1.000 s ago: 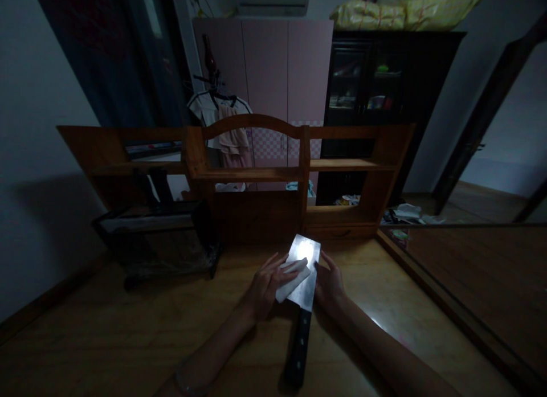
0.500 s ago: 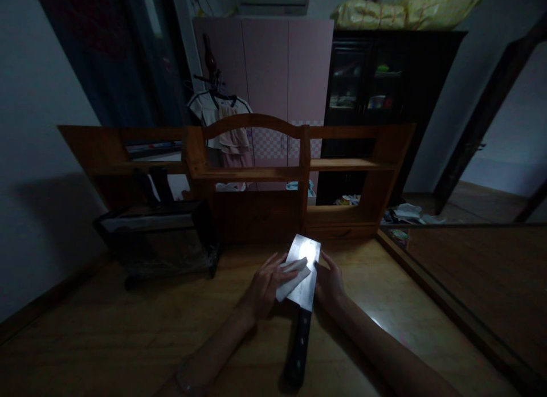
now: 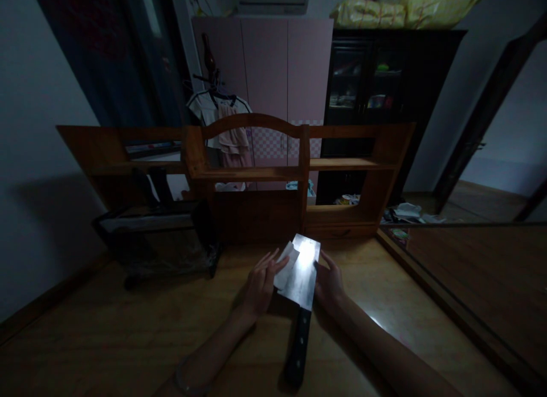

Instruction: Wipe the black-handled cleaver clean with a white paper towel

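Observation:
A cleaver [image 3: 302,283] with a broad shiny blade and a black riveted handle points away from me over the wooden surface. Along the blade's right edge, my right hand [image 3: 330,280] grips it, thumb near the upper part. My left hand [image 3: 260,283] is at the blade's left side with a folded white paper or cloth [image 3: 286,266] under its fingers. That white piece lies against the left part of the blade. Nothing holds the black handle, which extends toward me.
Behind the hands stands a wooden shelf unit [image 3: 256,174]. On the left is a dark box-like case [image 3: 156,237] on small feet, with dark handles sticking up behind its top. A raised wooden edge [image 3: 431,289] runs along the right.
My left hand has shifted slightly left with the white piece, from the blade's middle to its left edge, turning the piece more upright. My right hand and the cleaver stay in place.

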A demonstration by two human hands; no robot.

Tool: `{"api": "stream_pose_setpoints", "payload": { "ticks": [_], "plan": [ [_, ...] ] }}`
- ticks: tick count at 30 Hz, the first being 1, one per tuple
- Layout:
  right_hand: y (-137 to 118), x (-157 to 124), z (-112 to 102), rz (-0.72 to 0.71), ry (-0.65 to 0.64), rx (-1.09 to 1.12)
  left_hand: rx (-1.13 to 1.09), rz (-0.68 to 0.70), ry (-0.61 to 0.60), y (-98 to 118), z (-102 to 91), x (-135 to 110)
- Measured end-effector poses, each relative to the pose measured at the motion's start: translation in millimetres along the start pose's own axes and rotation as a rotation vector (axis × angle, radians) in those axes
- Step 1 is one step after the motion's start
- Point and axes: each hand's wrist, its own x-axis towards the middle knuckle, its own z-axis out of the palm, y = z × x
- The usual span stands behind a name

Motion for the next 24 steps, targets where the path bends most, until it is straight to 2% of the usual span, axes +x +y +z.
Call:
{"api": "stream_pose_setpoints", "payload": {
  "ticks": [6,11,14,16,19,22,24],
  "plan": [
    [0.6,1.3,-0.7,-0.014,0.01,-0.014,-0.007,0.018,-0.021,0.2,-0.3,0.7],
    [0.2,-1.1,4.3,-0.002,0.026,-0.018,0.035,-0.056,0.045,-5.1,1.4,-1.1],
    [0.3,-2.2,5.9,0.006,0.03,-0.008,0.012,-0.009,0.052,-3.6,-1.3,-1.2],
    [0.3,-1.7,5.3,0.009,0.011,0.013,-0.021,0.091,0.002,0.5,-3.8,-0.9],
    [0.1,-0.2,3.6,0.004,0.013,0.023,-0.031,0.232,-0.142,7.2,-5.5,-0.3],
    [0.1,1.2,2.5,-0.001,0.001,0.003,0.006,0.292,-0.245,10.3,-3.9,0.8],
    [0.5,2.6,1.2,0.001,-0.023,-0.003,0.028,0.288,-0.249,10.9,-2.4,1.7]
  ]
}}
